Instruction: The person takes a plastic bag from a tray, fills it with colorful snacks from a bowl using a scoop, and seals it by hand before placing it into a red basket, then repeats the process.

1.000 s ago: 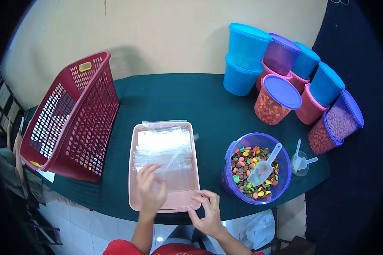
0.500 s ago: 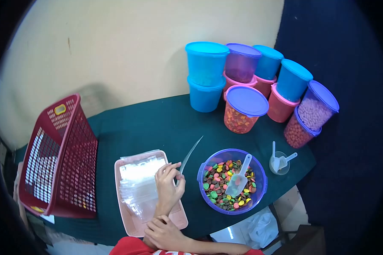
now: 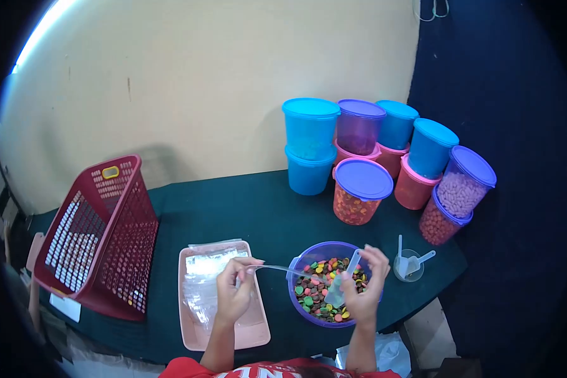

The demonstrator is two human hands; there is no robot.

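My left hand point(image 3: 234, 291) is closed on the edge of a clear plastic bag point(image 3: 280, 269), above the right side of a pink tray point(image 3: 253, 338). More clear bags point(image 3: 201, 290) lie in that tray. Over the right side of a purple bowl point(image 3: 294, 305), my right hand point(image 3: 366, 291) has its fingers curled round or beside the handle of a clear scoop point(image 3: 353, 264); the exact contact is unclear. The scoop's head rests on colourful round candies point(image 3: 312, 291) in the bowl.
A dark red basket point(image 3: 116, 252) stands at the left. Lidded tubs, including a blue one point(image 3: 310, 129) and an orange-filled one point(image 3: 359, 201), are stacked at the back right. A small cup point(image 3: 411, 275) with scoops sits right of the bowl.
My right hand has moved from beside my left forearm to the scoop at the bowl. The bag has tipped from upright to nearly level, reaching toward the bowl. The camera view has shifted.
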